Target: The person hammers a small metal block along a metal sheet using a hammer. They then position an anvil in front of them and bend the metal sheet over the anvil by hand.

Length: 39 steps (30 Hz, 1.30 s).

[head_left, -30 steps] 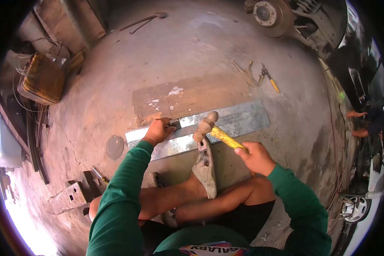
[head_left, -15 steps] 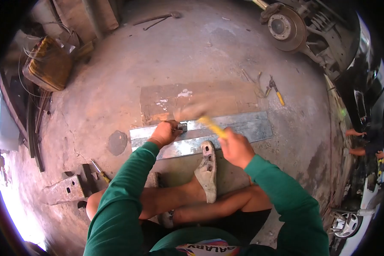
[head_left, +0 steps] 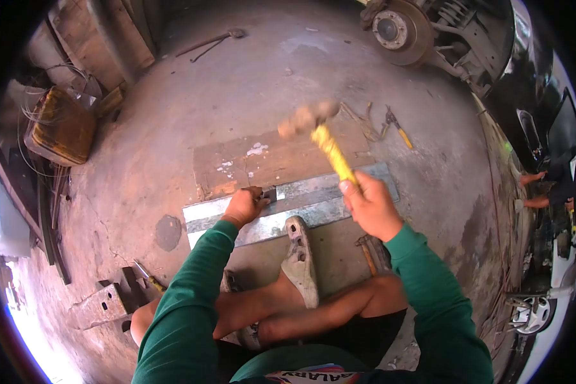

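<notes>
My right hand [head_left: 373, 203] is wrapped round the yellow handle of a hammer [head_left: 331, 152]. The hammer's head, slightly blurred, is raised above a brown wooden board [head_left: 227, 157]. My left hand [head_left: 245, 206] is closed on a small dark metal piece [head_left: 270, 194], pressed down on a long strip of sheet metal [head_left: 329, 206]; its exact kind is unclear. The strip lies partly along the board's near edge. My sandalled foot [head_left: 299, 262] rests against the strip's near side.
Pliers [head_left: 398, 128] lie beyond the strip on the right, a screwdriver [head_left: 150, 276] by my left knee. Another hammer-like tool [head_left: 368, 256] is near my right knee. A rusty yellow can [head_left: 61, 128] stands left. A brake disc [head_left: 400, 32] and another person's limbs [head_left: 534, 201] are right.
The hammer has swung up and away from the metal piece, and my right hand has risen slightly. My left hand still grips the small piece on the strip. The view has shifted a little.
</notes>
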Each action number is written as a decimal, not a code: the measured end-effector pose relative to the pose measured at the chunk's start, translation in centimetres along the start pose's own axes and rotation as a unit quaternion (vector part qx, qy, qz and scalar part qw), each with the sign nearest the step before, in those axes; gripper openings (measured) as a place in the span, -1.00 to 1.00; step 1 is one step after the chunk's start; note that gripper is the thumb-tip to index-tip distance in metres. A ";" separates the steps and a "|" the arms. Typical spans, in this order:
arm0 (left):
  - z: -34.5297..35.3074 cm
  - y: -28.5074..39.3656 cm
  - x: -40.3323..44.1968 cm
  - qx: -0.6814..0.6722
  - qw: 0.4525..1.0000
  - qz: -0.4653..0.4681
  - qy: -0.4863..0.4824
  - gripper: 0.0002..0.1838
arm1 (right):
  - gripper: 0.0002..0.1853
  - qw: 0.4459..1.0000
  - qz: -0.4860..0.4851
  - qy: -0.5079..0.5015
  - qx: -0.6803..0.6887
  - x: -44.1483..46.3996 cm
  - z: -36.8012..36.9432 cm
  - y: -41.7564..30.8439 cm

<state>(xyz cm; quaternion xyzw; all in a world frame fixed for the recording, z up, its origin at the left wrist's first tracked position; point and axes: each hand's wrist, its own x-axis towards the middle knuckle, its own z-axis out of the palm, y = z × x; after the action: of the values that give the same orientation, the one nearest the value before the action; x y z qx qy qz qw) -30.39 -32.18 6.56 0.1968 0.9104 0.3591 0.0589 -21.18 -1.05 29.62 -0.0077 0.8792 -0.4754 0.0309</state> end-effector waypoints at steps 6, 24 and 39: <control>0.2 0.1 0.5 0.024 1.000 0.015 -0.012 -0.65 | -0.75 0.951 -0.252 0.089 0.155 0.7 -1.6 -7.7; 3.1 3.0 3.2 0.021 0.999 0.000 -0.034 -0.64 | -0.63 0.999 0.025 -0.029 0.010 -1.0 -4.8 0.1; 3.3 4.9 2.9 0.110 0.992 -0.005 -0.067 -0.67 | -0.52 0.978 0.111 -0.015 -0.175 -0.1 -1.6 11.4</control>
<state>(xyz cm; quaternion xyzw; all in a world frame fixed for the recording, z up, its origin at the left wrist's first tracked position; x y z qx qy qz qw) -30.67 -25.72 7.53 0.2209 0.9395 0.2425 0.0991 -21.03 6.55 20.99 0.0770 0.9437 -0.3073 0.0950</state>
